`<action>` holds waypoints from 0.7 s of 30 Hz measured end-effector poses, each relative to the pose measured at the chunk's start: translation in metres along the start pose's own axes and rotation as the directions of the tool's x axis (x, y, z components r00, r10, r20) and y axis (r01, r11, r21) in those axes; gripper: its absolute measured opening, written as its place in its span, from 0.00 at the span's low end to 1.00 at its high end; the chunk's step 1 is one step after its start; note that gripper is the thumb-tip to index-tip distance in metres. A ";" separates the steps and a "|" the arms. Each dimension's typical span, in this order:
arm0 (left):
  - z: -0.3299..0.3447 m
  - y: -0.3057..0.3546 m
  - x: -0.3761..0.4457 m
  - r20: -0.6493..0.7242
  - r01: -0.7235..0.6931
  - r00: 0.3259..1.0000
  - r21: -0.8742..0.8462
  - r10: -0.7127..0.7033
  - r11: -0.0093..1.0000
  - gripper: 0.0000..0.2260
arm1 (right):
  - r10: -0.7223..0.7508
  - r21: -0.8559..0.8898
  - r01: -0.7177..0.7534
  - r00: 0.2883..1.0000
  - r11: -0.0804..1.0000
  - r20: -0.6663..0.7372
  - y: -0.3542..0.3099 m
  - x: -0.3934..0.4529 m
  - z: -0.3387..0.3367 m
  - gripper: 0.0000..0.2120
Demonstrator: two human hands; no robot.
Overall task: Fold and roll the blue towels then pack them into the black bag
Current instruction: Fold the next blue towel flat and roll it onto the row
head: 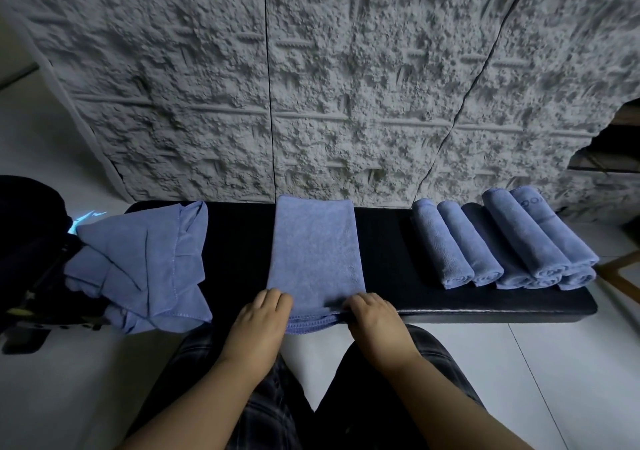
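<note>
Both hands (pixel 258 314) (pixel 372 314) grip the folded towel's (pixel 313 252) near end; long axis points away.

This looks like a plain indoor room, more a back room or gym corner than a lived-in home. A rough grey textured wall (pixel 346 86) made of joined panels stands behind a black padded bench (pixel 450 300), and pale large floor tiles (pixel 554 363) run underneath.

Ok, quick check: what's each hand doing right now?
Left hand: fingers curled on the near left corner of the folded blue towel.
Right hand: fingers curled, gripping its near right edge.
</note>
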State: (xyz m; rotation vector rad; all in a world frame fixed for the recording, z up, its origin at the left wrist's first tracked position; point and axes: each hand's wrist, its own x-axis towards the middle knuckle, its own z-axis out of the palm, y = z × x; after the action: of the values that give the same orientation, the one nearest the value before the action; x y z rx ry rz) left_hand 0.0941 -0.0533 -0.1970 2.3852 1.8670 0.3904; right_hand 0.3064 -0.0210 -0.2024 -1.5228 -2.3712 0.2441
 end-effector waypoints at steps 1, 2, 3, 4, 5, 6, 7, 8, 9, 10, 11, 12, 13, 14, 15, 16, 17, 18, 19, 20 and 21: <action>-0.002 0.001 0.000 0.009 -0.003 1.000 0.013 0.002 1.000 0.21 | 0.013 0.026 -0.014 0.999 1.000 0.041 0.002 0.000 -0.001 0.06; -0.003 0.001 0.001 0.021 -0.003 1.000 0.023 0.003 1.000 0.21 | 0.017 0.039 -0.020 0.998 0.999 0.065 0.003 0.000 -0.002 0.06; -0.004 0.001 0.002 0.027 -0.006 1.000 0.023 0.005 1.000 0.21 | 0.012 0.041 -0.015 0.997 0.999 0.070 0.003 0.000 -0.004 0.06; -0.003 -0.001 0.003 0.025 -0.004 1.000 0.013 0.004 1.000 0.21 | 0.004 0.042 -0.007 0.998 0.999 0.069 0.003 0.000 -0.004 0.06; -0.002 -0.004 0.004 0.021 0.001 1.000 -0.022 -0.001 1.000 0.20 | 0.000 0.046 -0.003 0.998 0.999 0.063 0.002 0.000 -0.004 0.06; 0.000 -0.006 0.004 0.016 0.011 1.000 -0.081 -0.009 0.997 0.19 | 0.001 0.055 -0.004 0.998 0.998 0.056 0.001 0.001 -0.005 0.06; 0.001 -0.009 0.004 0.009 0.029 1.000 -0.159 -0.028 0.987 0.17 | 0.010 0.064 -0.013 0.999 0.998 0.049 0.000 0.002 -0.005 0.07; 0.001 -0.011 0.005 0.010 0.049 0.999 -0.223 -0.048 0.974 0.13 | 0.013 0.073 -0.016 0.999 0.997 0.034 0.000 0.003 -0.006 0.09; 0.000 -0.013 0.006 0.022 0.068 0.998 -0.274 -0.064 0.959 0.09 | 0.014 0.084 -0.015 1.000 0.996 0.019 0.001 0.003 -0.007 0.10; -0.001 -0.015 0.007 0.027 0.085 0.996 -0.326 -0.080 0.942 0.06 | 0.018 0.102 -0.019 1.000 0.995 0.004 0.002 0.004 -0.008 0.10; -0.002 -0.016 0.009 0.015 0.092 0.996 -0.369 -0.093 0.925 0.03 | 0.040 0.132 -0.039 0.999 0.990 -0.006 0.003 0.004 -0.009 0.10; -0.002 -0.017 0.010 0.001 0.098 0.994 -0.406 -0.106 0.909 0.03 | 0.075 0.170 -0.073 0.997 0.983 -0.004 0.005 0.004 -0.010 0.09; -0.001 -0.018 0.011 -0.013 0.104 0.993 -0.427 -0.121 0.898 0.04 | 0.111 0.201 -0.111 0.994 0.973 0.010 0.006 0.004 -0.010 0.10; 0.001 -0.018 0.011 -0.019 0.118 0.990 -0.428 -0.139 0.896 0.06 | 0.141 0.219 -0.143 0.990 0.965 0.025 0.007 0.005 -0.010 0.10; 0.003 -0.018 0.011 -0.024 0.137 0.987 -0.407 -0.160 0.903 0.10 | 0.162 0.223 -0.168 0.986 0.960 0.045 0.008 0.006 -0.009 0.11; 0.006 -0.018 0.010 -0.034 0.160 0.982 -0.376 -0.186 0.913 0.14 | 0.185 0.229 -0.194 0.981 0.954 0.061 0.009 0.007 -0.009 0.11; 0.008 -0.018 0.009 -0.045 0.188 0.975 -0.347 -0.217 0.919 0.19 | 0.218 0.246 -0.230 0.973 0.942 0.076 0.009 0.009 -0.009 0.11; 0.009 -0.018 0.009 -0.047 0.224 0.967 -0.326 -0.252 0.918 0.22 | 0.265 0.276 -0.279 0.960 0.920 0.088 0.008 0.010 -0.011 0.11; 0.009 -0.017 0.010 -0.037 0.263 0.957 -0.306 -0.287 0.915 0.22 | 0.312 0.304 -0.328 0.945 0.894 0.101 0.007 0.012 -0.012 0.10; 0.008 -0.017 0.010 -0.018 0.300 0.948 -0.289 -0.319 0.909 0.20 | 0.346 0.318 -0.363 0.932 0.876 0.110 0.007 0.013 -0.012 0.09; 0.007 -0.016 0.011 0.001 0.325 0.941 -0.283 -0.339 0.902 0.15 | 0.359 0.310 -0.375 0.927 0.874 0.111 0.006 0.014 -0.011 0.09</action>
State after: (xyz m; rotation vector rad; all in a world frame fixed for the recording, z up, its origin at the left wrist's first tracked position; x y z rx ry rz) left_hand 0.0835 -0.0378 -0.2061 1.8500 2.0328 0.6340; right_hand 0.3097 -0.0065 -0.1913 -1.7981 -1.9278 0.7319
